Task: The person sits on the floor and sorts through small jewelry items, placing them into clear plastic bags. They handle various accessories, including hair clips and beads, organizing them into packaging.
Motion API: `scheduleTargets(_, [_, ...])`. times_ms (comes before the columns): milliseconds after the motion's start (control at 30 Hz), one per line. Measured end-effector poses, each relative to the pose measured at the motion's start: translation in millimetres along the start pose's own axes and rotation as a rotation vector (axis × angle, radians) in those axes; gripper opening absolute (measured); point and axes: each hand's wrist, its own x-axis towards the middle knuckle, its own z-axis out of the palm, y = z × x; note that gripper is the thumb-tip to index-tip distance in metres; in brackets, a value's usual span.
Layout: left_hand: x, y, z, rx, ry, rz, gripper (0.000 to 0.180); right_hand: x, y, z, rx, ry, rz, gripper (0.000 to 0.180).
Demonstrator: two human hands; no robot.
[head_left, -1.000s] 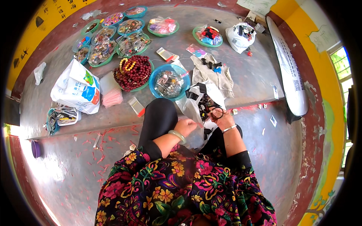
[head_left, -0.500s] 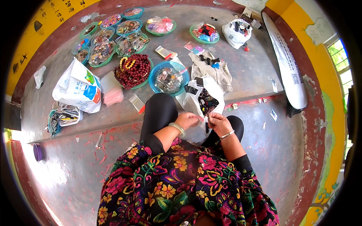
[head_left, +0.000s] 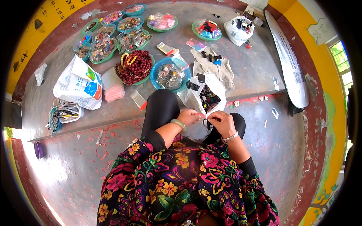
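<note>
My left hand [head_left: 189,117], with a pale bangle at its wrist, is closed with fingertips pinched on a thin red strip [head_left: 200,114]. My right hand [head_left: 222,123] meets it, thumb and fingers pinched together beside the strip's end. A small dark piece [head_left: 207,123] shows just below the right fingertips; how it is held I cannot make out. Something clear, like thin plastic, hangs below the hands, too faint to tell. Right beyond them, an open white plastic bag [head_left: 194,98] full of small dark items leans by my knees.
Ahead stands a blue basin [head_left: 154,77] of small packets, beside dark red bead strands [head_left: 132,67]. A grey cloth [head_left: 222,75] lies to the right. At left are a white bag [head_left: 77,84] and a pen container [head_left: 71,119]. The raised platform's edge runs across; red scraps litter the floor.
Both hands stay close together above my lap. The right hand has shifted slightly and its fingers point more to the left. The red strip and the dark piece show more plainly now.
</note>
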Motion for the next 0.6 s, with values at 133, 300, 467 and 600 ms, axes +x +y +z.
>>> scheduleTargets(133, [0,-3,-1,0.097,-0.025,0.028,0.017,10,-14,14,-0.271,0.049,-0.257,0.003])
scheduleTargets(300, [8,-15,-6,0.302,-0.008,0.04,0.016,14,-8,26,-0.44,-0.017,-0.339,0.007])
scheduleTargets(467, [10,-22,-4,0.219,-0.043,0.059,0.014,16,-8,26,-0.555,-0.03,-0.372,0.007])
scheduleTargets(600, [2,-10,1,0.194,-0.079,0.023,0.013,15,-6,25,-0.529,-0.06,-0.384,0.016])
